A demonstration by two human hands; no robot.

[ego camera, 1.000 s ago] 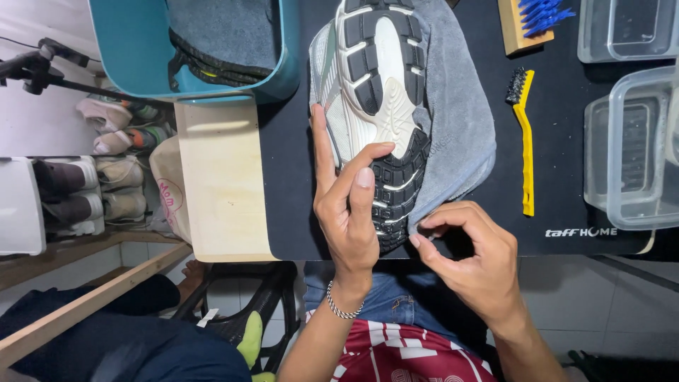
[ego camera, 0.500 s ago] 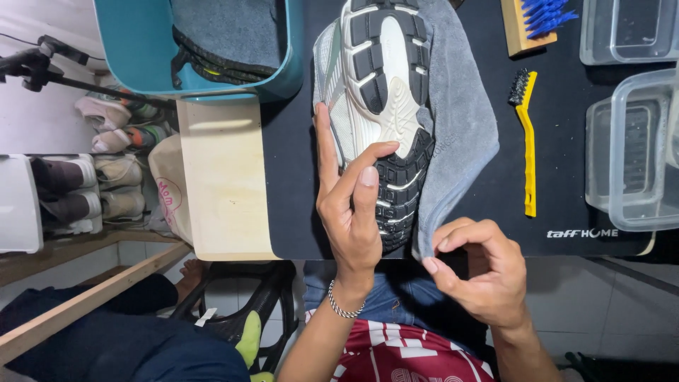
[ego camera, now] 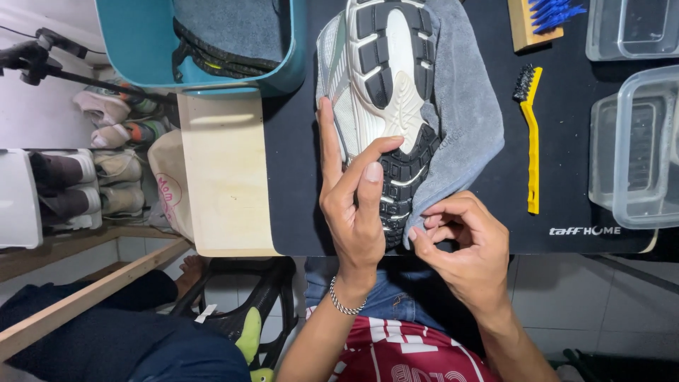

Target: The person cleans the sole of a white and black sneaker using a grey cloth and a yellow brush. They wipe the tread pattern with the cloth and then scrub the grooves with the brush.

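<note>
Black matting is covering the counter (ego camera: 297,212), where a sneaker (ego camera: 385,106) is lying sole-up on a grey towel (ego camera: 463,120). Left hand (ego camera: 353,205) is steadying the heel, its fingers spread and holding nothing; it has kept that pose over the last second. Right hand (ego camera: 460,247) has drifted toward the body and is now pinching the towel's near corner with curled fingers. Beside them, a yellow brush (ego camera: 529,141) is lying near two clear tubs (ego camera: 629,141), seemingly holding nothing, while a teal bin (ego camera: 205,49) is holding dark cloth.
</note>
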